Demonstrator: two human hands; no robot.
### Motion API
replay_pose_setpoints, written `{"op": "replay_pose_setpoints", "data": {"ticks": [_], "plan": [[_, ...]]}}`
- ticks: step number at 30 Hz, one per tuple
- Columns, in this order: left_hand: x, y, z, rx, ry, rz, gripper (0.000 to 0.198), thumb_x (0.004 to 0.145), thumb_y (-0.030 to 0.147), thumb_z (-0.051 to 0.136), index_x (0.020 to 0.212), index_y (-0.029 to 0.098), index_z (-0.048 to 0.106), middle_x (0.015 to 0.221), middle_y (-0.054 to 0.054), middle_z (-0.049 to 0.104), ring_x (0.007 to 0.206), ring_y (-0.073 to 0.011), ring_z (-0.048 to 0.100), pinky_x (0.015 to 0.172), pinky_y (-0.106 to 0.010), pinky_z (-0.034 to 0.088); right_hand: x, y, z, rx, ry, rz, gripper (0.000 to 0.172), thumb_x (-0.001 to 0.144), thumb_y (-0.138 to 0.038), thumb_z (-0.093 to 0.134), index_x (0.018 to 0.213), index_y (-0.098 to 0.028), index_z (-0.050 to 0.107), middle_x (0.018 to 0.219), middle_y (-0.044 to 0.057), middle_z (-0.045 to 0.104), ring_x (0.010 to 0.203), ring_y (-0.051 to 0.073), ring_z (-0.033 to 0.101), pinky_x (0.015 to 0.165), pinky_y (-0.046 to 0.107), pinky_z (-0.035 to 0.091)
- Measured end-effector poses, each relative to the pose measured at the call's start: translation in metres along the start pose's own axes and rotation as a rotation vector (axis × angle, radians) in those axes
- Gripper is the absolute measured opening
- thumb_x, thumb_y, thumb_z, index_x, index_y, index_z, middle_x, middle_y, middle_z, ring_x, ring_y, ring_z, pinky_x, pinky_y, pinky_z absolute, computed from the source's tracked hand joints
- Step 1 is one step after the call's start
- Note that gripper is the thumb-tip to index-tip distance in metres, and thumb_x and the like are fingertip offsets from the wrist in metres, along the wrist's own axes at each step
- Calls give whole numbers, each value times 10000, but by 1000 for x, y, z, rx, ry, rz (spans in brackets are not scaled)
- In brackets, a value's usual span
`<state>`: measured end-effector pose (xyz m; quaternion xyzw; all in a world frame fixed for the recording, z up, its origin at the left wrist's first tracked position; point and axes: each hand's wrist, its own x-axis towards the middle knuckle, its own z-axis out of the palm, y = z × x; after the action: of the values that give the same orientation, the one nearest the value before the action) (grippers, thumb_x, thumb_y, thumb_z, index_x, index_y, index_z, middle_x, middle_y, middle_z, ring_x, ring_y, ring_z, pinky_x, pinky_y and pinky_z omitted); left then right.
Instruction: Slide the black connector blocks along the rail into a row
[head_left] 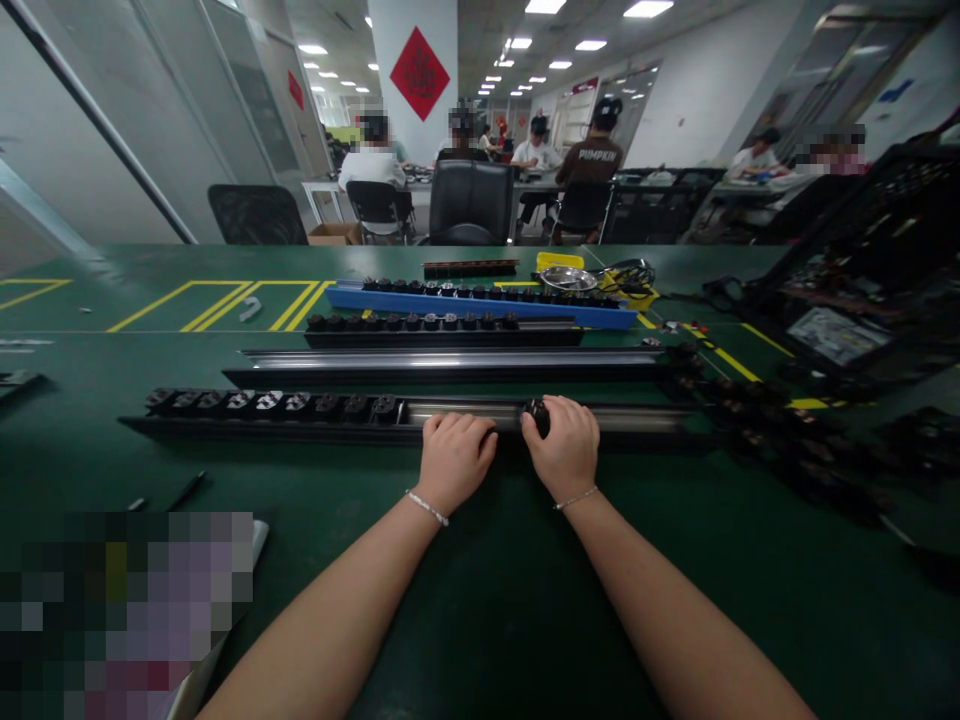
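Note:
A long black rail (645, 421) lies across the green table in front of me, with a row of several black socket modules (268, 402) in its left part. My left hand (456, 455) grips the rail's near edge around its middle, just right of the row. My right hand (564, 445) is closed on a black module (537, 410) at the rail, to the right of my left hand. Whether that module sits inside the channel is hidden by my fingers.
Behind lie an unfilled rail (450, 366), a shorter rail with modules (442, 338) and a blue rail (480, 304). Loose black modules (817, 440) are piled at the right. A pixelated object (150, 610) is at the lower left. People sit at tables beyond.

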<state>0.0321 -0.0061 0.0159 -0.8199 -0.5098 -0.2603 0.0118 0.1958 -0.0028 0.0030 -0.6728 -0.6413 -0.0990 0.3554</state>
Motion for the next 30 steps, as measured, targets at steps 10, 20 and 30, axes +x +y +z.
{"op": "replay_pose_setpoints", "data": {"ticks": [10,20,30], "plan": [[0,-1,3,1,8,-3,212,887,332,430,940,238,612,865,-26,666,865,-202,547,833,-396,303,0,9,-1,-3,44,27,306,807,-374,474,961,-146,608,1037,109,642,1019,245,531,970,406,288],[0,-1,2,14,2,7,199,893,333,428,921,242,602,847,-13,660,841,-200,543,816,-396,307,0,11,-1,-12,35,25,305,806,-368,483,961,-136,608,1025,109,644,1008,239,534,957,401,321],[0,-4,7,21,10,3,150,887,267,456,919,236,599,846,-17,668,831,-195,550,823,-395,309,1,14,-3,-17,34,15,313,817,-370,468,965,-133,610,1006,113,640,996,240,535,923,383,360]]}}
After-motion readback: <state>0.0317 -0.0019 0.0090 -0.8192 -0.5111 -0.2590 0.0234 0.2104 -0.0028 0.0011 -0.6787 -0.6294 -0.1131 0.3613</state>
